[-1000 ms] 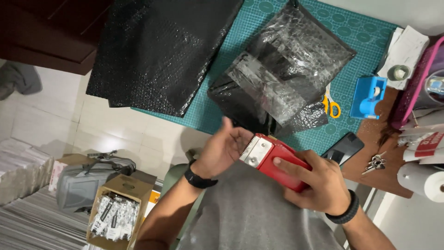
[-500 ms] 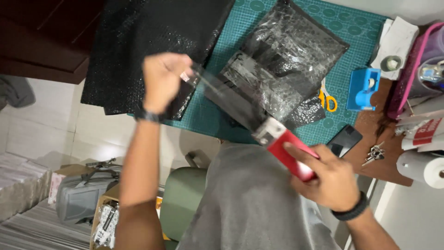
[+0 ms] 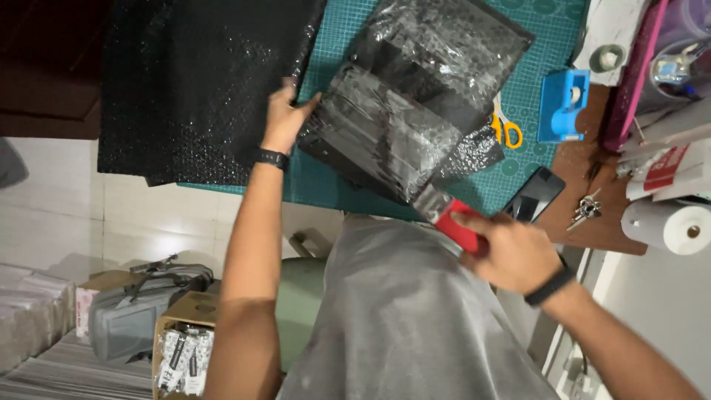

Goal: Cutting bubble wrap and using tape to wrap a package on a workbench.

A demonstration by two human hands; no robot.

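Black bubble-wrapped parcel lies on the green cutting mat, toward the mat's near edge, tilted diagonally. A band of clear tape runs across its near face down to the red tape dispenser.

Our right hand is closed around the dispenser, fingers wrapped tight on its red body, just off the mat's near edge. The tape between it and the parcel looks taut; we judge the pull keeps it flat as it lies over the wrap.

Our left hand rests against the parcel's left end, fingers bent over that edge, thumb side toward the tape. It appears to press there, likely pinning the tape's free end and keeping the parcel from sliding. Whether the fingertips pinch the tape itself we cannot tell.

Left of that hand, a large sheet of black bubble wrap covers the mat's left part and overhangs it.

Toward the mat's right edge: yellow-handled scissors, partly under the parcel, and a blue desk tape holder. Beyond, on the brown worktop: a dark phone, keys, a paper roll.
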